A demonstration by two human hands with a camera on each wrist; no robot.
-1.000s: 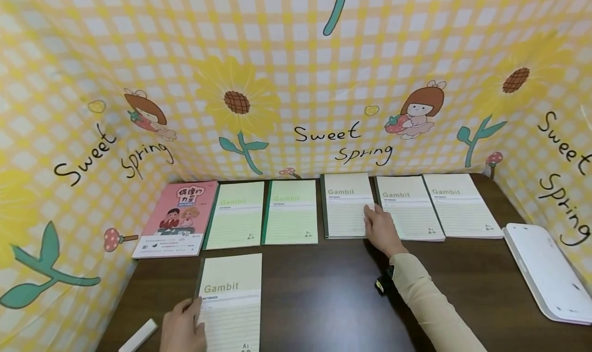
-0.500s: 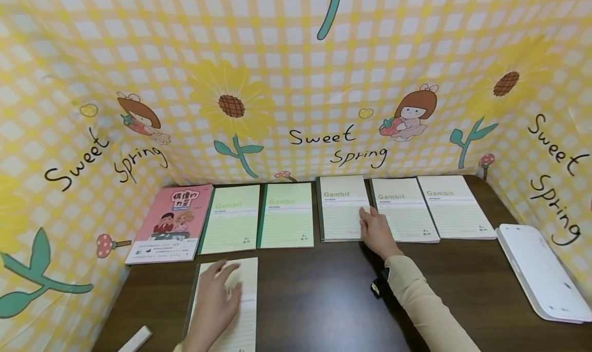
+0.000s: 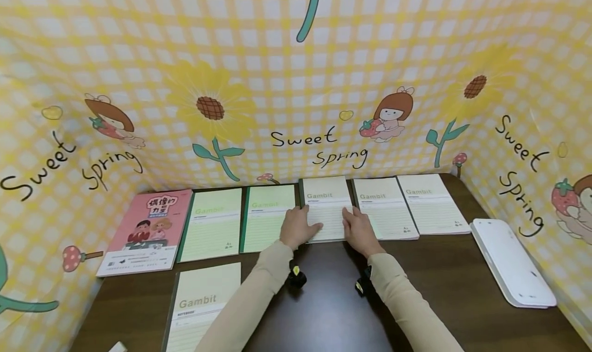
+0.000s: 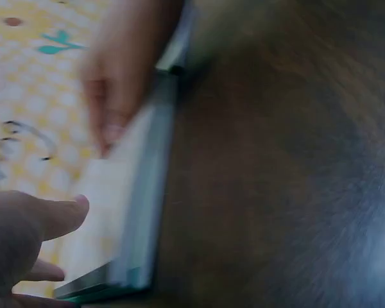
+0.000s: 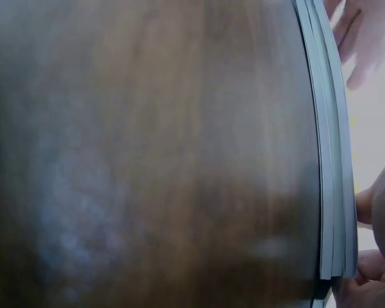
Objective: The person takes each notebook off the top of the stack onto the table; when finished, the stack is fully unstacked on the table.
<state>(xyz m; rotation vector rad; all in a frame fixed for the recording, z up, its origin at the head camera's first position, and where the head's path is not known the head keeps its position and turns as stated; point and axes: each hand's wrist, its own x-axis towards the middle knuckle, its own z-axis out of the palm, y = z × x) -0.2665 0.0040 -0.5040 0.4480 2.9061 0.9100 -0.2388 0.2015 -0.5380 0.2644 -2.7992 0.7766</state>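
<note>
A small stack of cream Gambit notebooks [image 3: 326, 187] lies flat in the middle of the back row, its layered edges [image 5: 333, 147] showing in the right wrist view. My right hand [image 3: 361, 231] grips the stack's right side, thumb over the cover and fingers at the edge. At the left side is my left hand [image 3: 296, 227], thumb stretched out over the cover and fingers loosely spread beside the spine. In the left wrist view that thumb [image 4: 61, 218] shows apart from the blurred stack. A single Gambit notebook [image 3: 199, 285] lies at front left, partly covered by my left sleeve.
Left of the stack are two green-tinted notebooks [image 3: 210, 228] [image 3: 268, 228] and a pink book [image 3: 150, 223]. Two cream notebooks [image 3: 384, 213] [image 3: 430, 203] lie to its right. A white flat case [image 3: 513, 264] is at far right. Patterned cloth [image 3: 259, 59] walls the table's back and sides.
My left hand has left the front notebook and moved up and right to the middle stack. My right hand stays at the stack's right side. The head view has shifted right.
</note>
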